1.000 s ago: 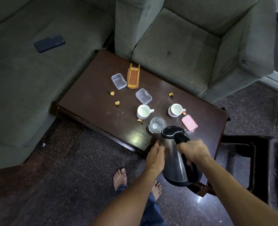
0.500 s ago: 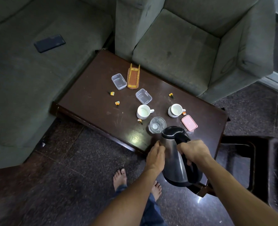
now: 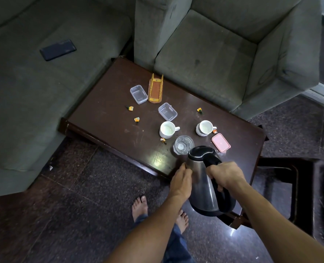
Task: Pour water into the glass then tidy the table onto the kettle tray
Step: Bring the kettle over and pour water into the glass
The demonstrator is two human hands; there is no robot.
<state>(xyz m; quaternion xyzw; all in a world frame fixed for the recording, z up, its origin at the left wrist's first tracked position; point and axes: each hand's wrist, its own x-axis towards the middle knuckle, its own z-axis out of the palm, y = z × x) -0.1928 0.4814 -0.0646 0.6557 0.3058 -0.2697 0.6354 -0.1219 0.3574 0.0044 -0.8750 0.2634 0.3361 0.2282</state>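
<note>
A steel kettle [image 3: 203, 179] with a black lid is tilted forward, its spout over the clear glass [image 3: 184, 144] on the dark wooden table [image 3: 104, 114]. My right hand [image 3: 225, 174] grips the kettle's black handle. Against the kettle's left side rests my left hand [image 3: 181, 182], fingers straight along the steel. Two white cups [image 3: 167, 129] [image 3: 204, 127] stand behind the glass. A pink-lidded box [image 3: 221, 142] lies to the right. The kettle tray is hidden under the kettle.
Two clear plastic boxes [image 3: 138, 94] [image 3: 167, 111], an orange wooden holder [image 3: 155, 88] and several small orange wrappers [image 3: 130, 108] lie on the table. Grey sofas surround it; a dark phone [image 3: 57, 49] lies on the left seat. My bare feet [image 3: 139, 205] stand on the floor.
The kettle has tipped slightly further toward the glass; both hands keep their places on it.
</note>
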